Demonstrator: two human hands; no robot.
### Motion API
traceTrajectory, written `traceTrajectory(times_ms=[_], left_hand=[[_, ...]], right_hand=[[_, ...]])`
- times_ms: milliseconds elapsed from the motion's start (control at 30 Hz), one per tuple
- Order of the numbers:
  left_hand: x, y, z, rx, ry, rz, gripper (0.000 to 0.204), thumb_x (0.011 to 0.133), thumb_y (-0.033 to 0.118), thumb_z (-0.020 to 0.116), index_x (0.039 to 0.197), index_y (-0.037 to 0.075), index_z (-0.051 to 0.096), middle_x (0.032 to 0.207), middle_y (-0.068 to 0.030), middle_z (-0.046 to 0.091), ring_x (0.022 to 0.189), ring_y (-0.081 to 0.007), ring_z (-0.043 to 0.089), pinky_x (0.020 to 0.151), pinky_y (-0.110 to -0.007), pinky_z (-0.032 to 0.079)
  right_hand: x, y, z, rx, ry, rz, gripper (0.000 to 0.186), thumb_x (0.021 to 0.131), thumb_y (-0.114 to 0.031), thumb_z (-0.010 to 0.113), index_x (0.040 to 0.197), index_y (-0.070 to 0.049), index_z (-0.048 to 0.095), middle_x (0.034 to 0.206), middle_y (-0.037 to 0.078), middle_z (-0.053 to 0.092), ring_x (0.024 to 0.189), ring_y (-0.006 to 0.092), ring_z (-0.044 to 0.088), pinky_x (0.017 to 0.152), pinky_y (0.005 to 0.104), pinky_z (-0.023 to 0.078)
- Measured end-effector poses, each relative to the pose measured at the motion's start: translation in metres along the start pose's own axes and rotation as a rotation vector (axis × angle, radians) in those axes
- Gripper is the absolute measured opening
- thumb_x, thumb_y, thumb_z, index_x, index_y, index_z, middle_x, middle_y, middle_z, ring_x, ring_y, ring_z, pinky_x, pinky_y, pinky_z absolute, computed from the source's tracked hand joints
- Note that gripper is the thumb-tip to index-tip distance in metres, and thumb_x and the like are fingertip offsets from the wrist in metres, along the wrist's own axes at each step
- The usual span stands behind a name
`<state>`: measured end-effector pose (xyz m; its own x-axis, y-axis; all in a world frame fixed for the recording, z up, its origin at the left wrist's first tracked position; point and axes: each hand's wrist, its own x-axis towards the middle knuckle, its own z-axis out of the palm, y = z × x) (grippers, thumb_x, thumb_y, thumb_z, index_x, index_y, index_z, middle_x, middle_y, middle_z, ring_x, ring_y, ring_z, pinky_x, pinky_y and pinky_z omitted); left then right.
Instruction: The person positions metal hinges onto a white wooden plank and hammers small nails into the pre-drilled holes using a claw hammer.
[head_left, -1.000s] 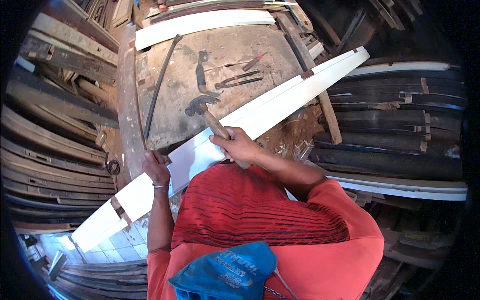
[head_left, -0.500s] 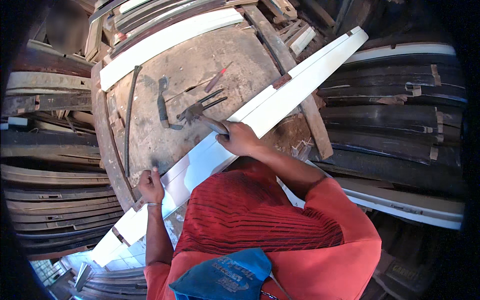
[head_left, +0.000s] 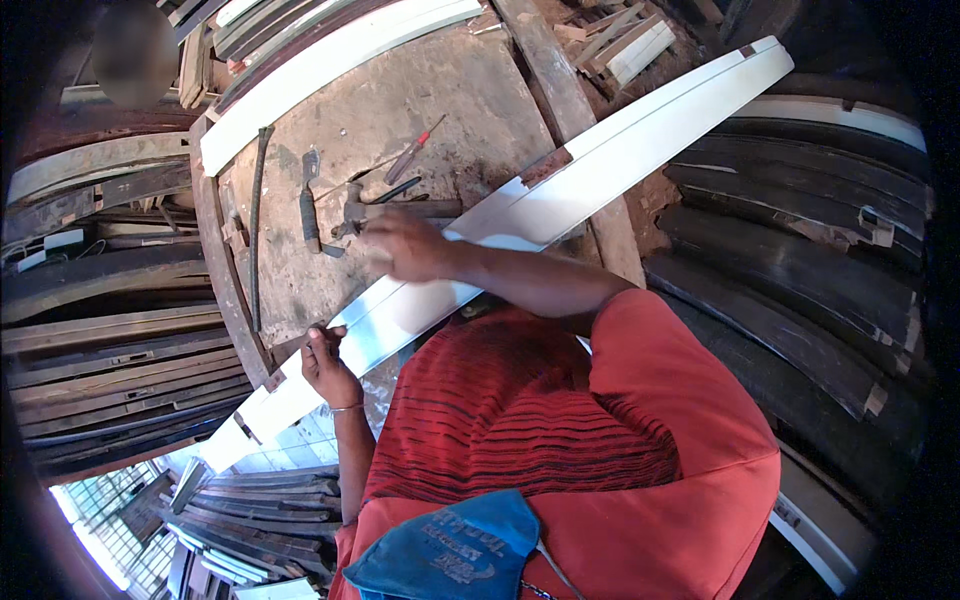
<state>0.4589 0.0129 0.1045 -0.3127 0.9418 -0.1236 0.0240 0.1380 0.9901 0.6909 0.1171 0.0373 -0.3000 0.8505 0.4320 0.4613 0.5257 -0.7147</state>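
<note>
A long white board (head_left: 670, 135) with dark recesses lies diagonally across the worn workbench (head_left: 300, 280). My left hand (head_left: 330, 365) is at the board's lower-left stretch, fingers closed around a small dark piece I cannot make out. My right hand (head_left: 405, 245), blurred, reaches over the tools just beyond the board; its fingers' grip is unclear. Beside it lies the hammer (head_left: 435, 208), head to the left, partly over dark-handled pincers (head_left: 398, 190). A red-tipped screwdriver (head_left: 410, 155), a dark-gripped bladed tool (head_left: 308, 215) and a long dark bar (head_left: 260, 230) rest on the bench.
Another white board (head_left: 340, 50) lies along the far edge. Dark planks (head_left: 780, 290) are stacked at the right and weathered timber (head_left: 115, 370) at the left. Short offcuts (head_left: 630, 55) sit beyond the bench's right corner. A barred window (head_left: 100, 530) shows at the lower left.
My right hand has let go of the hammer, which now lies on the bench, and has moved left among the tools. My left hand has shifted slightly; the view has turned a little.
</note>
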Motion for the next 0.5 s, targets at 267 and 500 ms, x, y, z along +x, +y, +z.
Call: traceTrajectory(times_ms=[267,500], left_hand=[[-0.018,0.016,0.062,-0.017,-0.445,-0.305,0.032,0.104,0.023,0.058,0.12,-0.004,0.062,0.094,-0.0069,0.067,0.091,-0.0182,0.063,0.092,-0.037,0.051],[0.023,-0.036,0.052,0.673,-0.577,0.188,0.034,0.091,0.017,0.074,0.119,0.002,0.064,0.103,-0.0119,0.069,0.098,-0.0257,0.065,0.091,-0.039,0.048]], right_hand=[[-0.079,-0.027,-0.038,0.35,-0.339,0.246,0.026,0.099,-0.031,0.055,0.105,-0.009,0.068,0.088,0.02,0.069,0.086,0.0399,0.068,0.078,0.0514,0.052],[-0.142,0.034,-0.124,-0.246,0.18,0.532,0.026,0.095,-0.03,0.068,0.09,-0.004,0.066,0.073,0.014,0.065,0.066,0.034,0.065,0.062,0.046,0.051]])
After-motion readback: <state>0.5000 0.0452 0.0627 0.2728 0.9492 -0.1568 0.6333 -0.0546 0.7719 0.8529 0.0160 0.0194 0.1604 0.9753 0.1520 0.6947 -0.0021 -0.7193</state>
